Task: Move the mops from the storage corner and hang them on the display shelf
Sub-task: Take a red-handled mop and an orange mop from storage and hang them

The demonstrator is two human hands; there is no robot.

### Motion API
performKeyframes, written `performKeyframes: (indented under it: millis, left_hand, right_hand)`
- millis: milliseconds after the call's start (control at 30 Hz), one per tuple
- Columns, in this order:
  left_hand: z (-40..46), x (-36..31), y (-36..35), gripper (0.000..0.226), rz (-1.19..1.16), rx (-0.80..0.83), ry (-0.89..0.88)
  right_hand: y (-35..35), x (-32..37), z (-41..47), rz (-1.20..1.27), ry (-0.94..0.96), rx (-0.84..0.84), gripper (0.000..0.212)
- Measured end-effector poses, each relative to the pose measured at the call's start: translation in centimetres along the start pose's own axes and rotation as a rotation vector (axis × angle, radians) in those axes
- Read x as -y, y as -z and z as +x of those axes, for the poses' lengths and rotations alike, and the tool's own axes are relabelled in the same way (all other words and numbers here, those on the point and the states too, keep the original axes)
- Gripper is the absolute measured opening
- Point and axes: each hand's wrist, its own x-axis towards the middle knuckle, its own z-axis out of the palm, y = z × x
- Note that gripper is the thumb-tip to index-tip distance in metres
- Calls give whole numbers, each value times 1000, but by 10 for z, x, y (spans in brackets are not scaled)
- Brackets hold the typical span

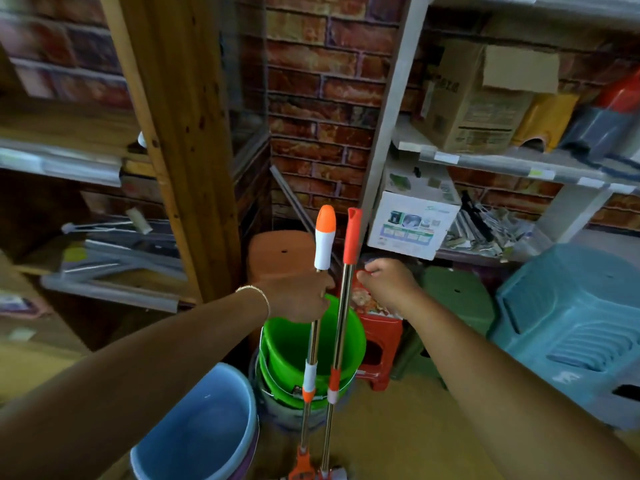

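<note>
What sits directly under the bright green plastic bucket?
The bright green plastic bucket is nested in another green bucket, above what looks like a grey one. Their insides and the floor beneath are covered.

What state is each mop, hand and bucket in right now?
White-capped mop: upright, gripped by the left hand.
Orange-capped mop: upright, not gripped.
Left hand: curled round the pole.
Right hand: beside the orange-capped pole, holding nothing.
Green bucket: upright, behind the poles.
Blue bucket: upright.
</note>
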Motion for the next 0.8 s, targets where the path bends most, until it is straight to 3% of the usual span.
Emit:
performKeyframes:
  millis: [133, 267, 333, 500, 800]
  left_hand:
    - [17, -4, -26, 42, -91, 43, 125]
    - [21, -11, -39, 48, -93, -2, 231]
    - [20, -16, -45, 44, -122, -2, 268]
    - [18, -23, -67, 37, -187, -15, 386]
    - [29, -44, -104, 41, -220, -4, 490]
  right_hand:
    - [-10, -13, 38, 110, -36, 111, 37]
    - [-28, -30, 85, 202, 31, 179, 83]
    - [-31, -26, 93, 269, 50, 172, 79]
    - [-34, -24, 94, 321, 152, 140, 38]
    - [-16, -50, 43, 242, 356, 141, 29]
